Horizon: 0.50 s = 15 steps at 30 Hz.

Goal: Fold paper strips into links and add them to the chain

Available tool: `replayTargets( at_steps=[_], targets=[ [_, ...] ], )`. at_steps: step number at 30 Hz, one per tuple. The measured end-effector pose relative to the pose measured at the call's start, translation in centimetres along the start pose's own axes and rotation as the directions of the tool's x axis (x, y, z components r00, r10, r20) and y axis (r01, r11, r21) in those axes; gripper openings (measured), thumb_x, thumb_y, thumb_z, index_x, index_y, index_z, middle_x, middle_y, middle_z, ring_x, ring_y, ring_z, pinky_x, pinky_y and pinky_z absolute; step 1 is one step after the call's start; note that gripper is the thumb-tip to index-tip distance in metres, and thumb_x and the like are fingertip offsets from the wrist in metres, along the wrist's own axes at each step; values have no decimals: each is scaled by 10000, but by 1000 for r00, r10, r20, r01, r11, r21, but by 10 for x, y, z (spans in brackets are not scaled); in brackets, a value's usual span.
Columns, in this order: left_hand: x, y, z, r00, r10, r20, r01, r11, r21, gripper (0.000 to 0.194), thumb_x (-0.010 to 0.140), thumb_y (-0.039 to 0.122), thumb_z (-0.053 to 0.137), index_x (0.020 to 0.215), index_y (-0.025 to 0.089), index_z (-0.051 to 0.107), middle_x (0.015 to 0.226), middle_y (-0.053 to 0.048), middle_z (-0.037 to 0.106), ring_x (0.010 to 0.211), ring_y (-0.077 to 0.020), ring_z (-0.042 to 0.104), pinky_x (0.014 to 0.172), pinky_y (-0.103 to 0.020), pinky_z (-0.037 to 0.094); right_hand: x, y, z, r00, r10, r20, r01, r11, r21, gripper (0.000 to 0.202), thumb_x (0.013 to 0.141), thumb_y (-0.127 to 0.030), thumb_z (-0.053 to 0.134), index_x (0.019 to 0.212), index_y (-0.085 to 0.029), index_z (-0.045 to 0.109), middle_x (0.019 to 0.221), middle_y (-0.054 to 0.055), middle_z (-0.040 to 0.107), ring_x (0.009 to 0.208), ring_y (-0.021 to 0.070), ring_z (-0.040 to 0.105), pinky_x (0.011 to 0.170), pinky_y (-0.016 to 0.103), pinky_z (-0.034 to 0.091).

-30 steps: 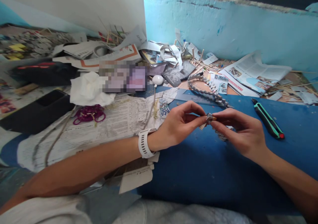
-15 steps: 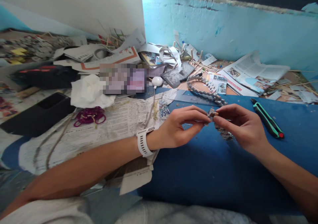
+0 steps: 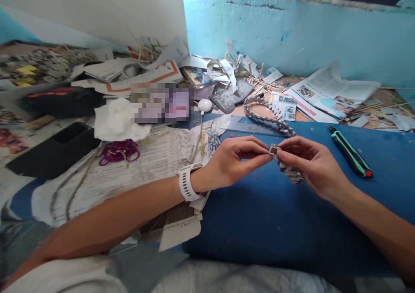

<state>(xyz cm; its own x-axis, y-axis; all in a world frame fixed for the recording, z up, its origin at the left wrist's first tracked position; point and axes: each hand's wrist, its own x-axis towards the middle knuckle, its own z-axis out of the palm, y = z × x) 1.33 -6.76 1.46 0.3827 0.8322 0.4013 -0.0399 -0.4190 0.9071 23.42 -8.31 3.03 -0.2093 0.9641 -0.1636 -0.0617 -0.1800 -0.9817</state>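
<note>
Above the blue tabletop, my right hand is closed around a folded-paper chain of small grey-white links, part of which hangs below the fingers. At the chain's end, a small folded paper piece shows between the two hands. My left hand, wearing a white watch on the wrist, pinches this piece between thumb and fingertips. Behind the hands a longer zigzag stretch of paper chain curves over the table; whether it joins the held part is hidden. A green-and-black utility knife lies to the right.
Newspaper sheets cover the left side, with a purple cord bundle, crumpled white tissue and a black phone-like object there. A clear ruler lies behind my hands. Paper scraps and thin sticks line the wall.
My left fingers have drawn closer together on the small folded piece, and its exposed end has turned slightly. The right hand keeps its hold; the whole view has shifted a little.
</note>
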Motion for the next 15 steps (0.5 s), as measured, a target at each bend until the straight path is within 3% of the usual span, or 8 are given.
replayTargets(
  at_steps=[5,15],
  targets=[
    [0,4,-1,1000,-26,17,26,999,29,98,894,234,776,906,144,815,974,-97,787,823,-155,748,704,-215,632,0,-1,0,998,68,14,-69,996,50,234,771,-333,911,949,-235,796,880,20,772,701,116,698,625,199,603],
    [-1,4,1,1000,27,-7,-26,995,97,115,916,249,751,900,144,797,957,-92,777,812,-144,744,739,-225,658,-2,0,5,1000,26,-4,-26,999,23,244,761,-349,916,940,-243,790,880,26,774,751,145,718,623,221,622]
  ],
)
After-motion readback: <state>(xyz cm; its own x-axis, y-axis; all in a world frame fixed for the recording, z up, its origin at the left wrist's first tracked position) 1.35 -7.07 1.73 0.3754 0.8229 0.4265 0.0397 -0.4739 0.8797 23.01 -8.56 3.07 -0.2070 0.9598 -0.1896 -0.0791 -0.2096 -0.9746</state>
